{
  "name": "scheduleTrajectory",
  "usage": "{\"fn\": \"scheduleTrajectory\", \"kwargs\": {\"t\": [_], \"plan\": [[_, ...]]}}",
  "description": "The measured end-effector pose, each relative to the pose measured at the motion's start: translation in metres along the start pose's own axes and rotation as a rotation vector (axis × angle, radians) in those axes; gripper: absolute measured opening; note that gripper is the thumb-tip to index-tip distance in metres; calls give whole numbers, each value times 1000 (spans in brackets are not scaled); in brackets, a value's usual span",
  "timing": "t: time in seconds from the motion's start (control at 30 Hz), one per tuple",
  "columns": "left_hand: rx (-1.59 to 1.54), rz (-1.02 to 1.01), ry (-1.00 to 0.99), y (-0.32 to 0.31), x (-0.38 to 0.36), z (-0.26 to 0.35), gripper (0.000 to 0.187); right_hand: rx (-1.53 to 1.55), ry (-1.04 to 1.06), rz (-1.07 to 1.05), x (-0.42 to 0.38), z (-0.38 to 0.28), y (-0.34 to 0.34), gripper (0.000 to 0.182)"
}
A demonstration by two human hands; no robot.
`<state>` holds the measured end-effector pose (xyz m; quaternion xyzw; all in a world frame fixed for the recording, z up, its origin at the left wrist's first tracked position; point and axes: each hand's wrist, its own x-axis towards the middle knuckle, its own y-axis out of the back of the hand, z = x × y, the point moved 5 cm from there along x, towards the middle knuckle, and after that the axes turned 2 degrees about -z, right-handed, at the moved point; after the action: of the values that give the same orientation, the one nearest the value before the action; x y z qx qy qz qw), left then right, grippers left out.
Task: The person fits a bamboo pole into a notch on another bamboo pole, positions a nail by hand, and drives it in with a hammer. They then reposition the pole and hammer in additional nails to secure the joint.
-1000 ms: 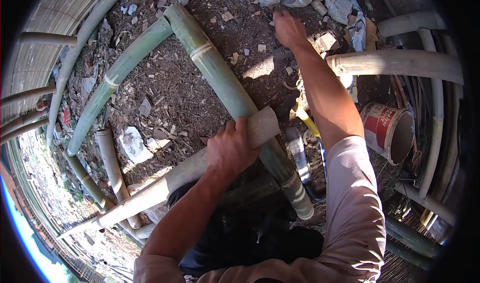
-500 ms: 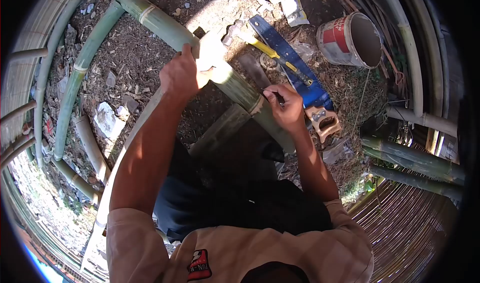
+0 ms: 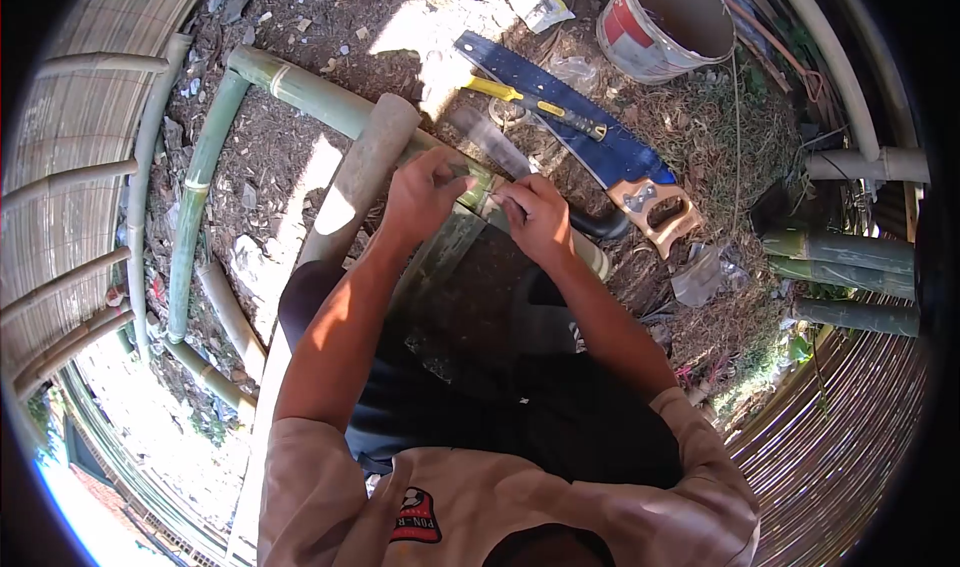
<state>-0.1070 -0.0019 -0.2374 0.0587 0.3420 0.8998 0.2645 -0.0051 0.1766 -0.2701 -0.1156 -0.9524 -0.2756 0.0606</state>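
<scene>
Both my hands are close together over a green bamboo pole (image 3: 320,99) that slants across the ground. My left hand (image 3: 428,195) is closed near the pole's joint, its fingertips pinched; what they hold is too small to name. Just to its right my right hand (image 3: 535,219) is curled at the same joint, fingers pressed together over something I cannot make out. A thick grey-brown bamboo piece (image 3: 362,172) lies across the pole beside my left hand. Beyond my right hand rest a blue saw (image 3: 590,117) with a wooden handle and a yellow-handled tool (image 3: 535,105).
A white and red bucket (image 3: 640,42) stands at the upper right. Another green bamboo pole (image 3: 200,182) runs down the left side. Green poles (image 3: 845,262) lie at the right. A woven bamboo panel (image 3: 90,137) borders the left edge.
My left hand has let go of the crossing bamboo piece and moved right, to the joint near my right hand. The camera view has shifted.
</scene>
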Motion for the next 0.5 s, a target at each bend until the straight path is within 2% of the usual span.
{"fn": "scheduleTrajectory", "kwargs": {"t": [0.07,0.1,0.17,0.4,0.47,0.5], "plan": [[-74,-70,123,-18,-5,-17,33,8,37,11,0,1,-2,16],[-65,-79,122,-18,-3,-13,33,15,30,20,0,0,-3,16],[-126,-119,248,-17,1,-11,33,-43,88,-1,2,-7,-6,16],[-29,-69,122,-25,-2,-16,30,-11,55,-22,2,-7,-2,21],[-76,-93,158,-28,0,-25,30,193,-83,-49,5,-2,8,22],[-85,-85,164,-27,0,-24,30,187,-79,-62,3,6,12,22]]}}
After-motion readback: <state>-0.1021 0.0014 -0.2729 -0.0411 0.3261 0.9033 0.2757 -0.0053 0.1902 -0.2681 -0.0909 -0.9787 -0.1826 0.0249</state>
